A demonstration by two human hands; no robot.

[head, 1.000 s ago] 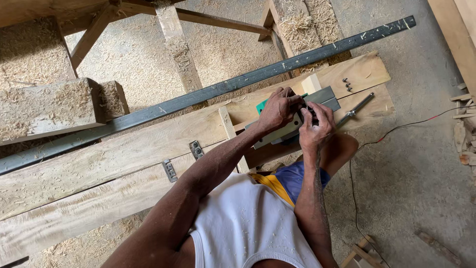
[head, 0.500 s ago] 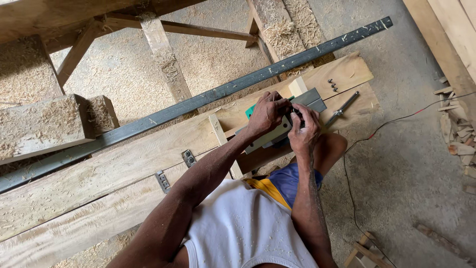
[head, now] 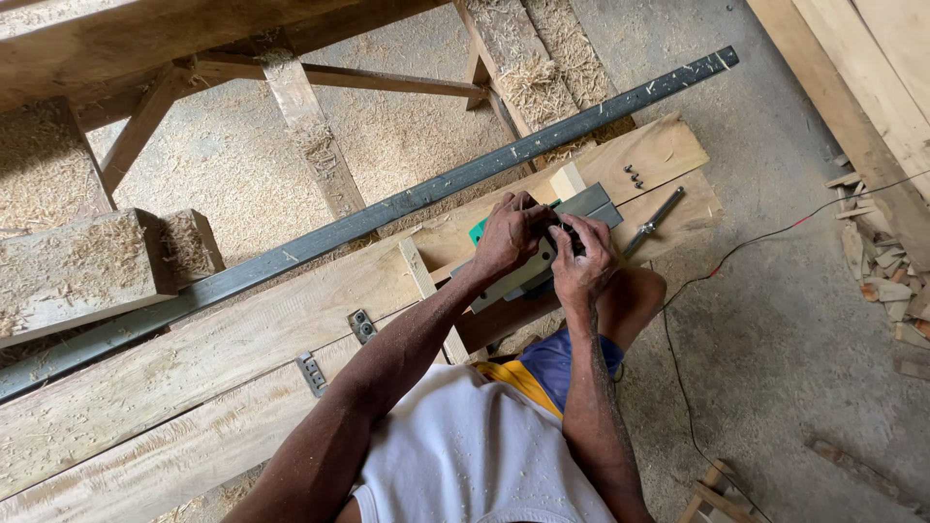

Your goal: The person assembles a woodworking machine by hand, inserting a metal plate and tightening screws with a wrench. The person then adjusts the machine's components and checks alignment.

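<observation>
Rough wooden planks (head: 223,349) carry a long dark metal bar (head: 387,208), a power planer (head: 542,257), possibly loose bolts (head: 635,176).

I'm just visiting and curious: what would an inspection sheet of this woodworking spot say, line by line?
Surface: rough wooden planks laid side by side, dusted with sawdust.
Job's things: a green and grey power tool resting on the planks, base plate up.
Clutter: a metal rod tool and small screws on the plank end; a wooden block; offcuts on the floor.
Grippers: left hand and right hand both on the power tool.
Cables: a thin cord runs across the concrete floor.
Surroundings: a long dark metal bar beside the planks, sawdust heaps, timber frames, boards at the side.
</observation>
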